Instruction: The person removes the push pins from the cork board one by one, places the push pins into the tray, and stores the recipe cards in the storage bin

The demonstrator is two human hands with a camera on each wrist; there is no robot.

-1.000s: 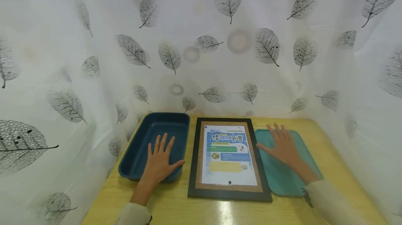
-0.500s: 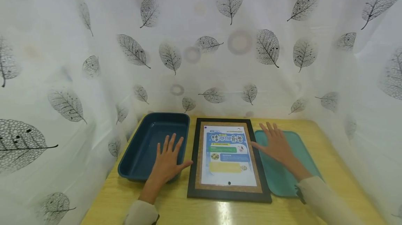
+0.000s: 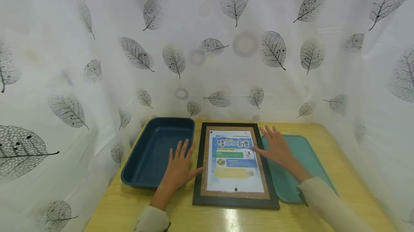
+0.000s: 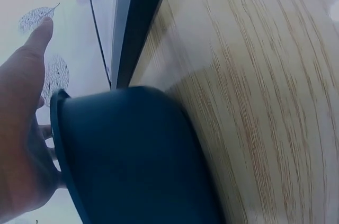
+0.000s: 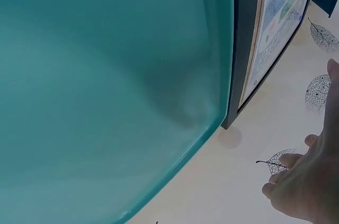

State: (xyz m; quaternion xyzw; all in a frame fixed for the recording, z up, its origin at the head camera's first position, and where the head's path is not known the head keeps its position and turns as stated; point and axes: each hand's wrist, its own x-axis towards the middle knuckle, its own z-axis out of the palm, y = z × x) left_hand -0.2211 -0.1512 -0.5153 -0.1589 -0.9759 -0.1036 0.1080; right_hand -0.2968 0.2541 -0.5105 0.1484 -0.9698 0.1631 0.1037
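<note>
My left hand [image 3: 178, 171] hovers with fingers spread over the right side of a deep dark-blue basin [image 3: 142, 167], its thumb overlapping the frame's left edge. In the left wrist view the basin's outer wall [image 4: 127, 150] stands below that hand. A black-framed cork board [image 3: 203, 199] lies flat in the middle, with a printed paper sheet [image 3: 237, 185] pinned on it. My right hand [image 3: 278, 149], fingers also spread, is above the board's right edge and a shallow teal tray [image 3: 291, 185]; its thumb overlaps the sheet. Both hands hold nothing. The right wrist view shows the tray's surface [image 5: 106, 102] close up.
Everything stands on a pale wooden table [image 3: 181, 214]. A whitish curtain [image 3: 200, 73] printed with leaf skeletons surrounds the table at the back and both sides.
Both hands have moved inward toward the board, the left one to the right and the right one to the left. Basin, board and tray have stayed in place.
</note>
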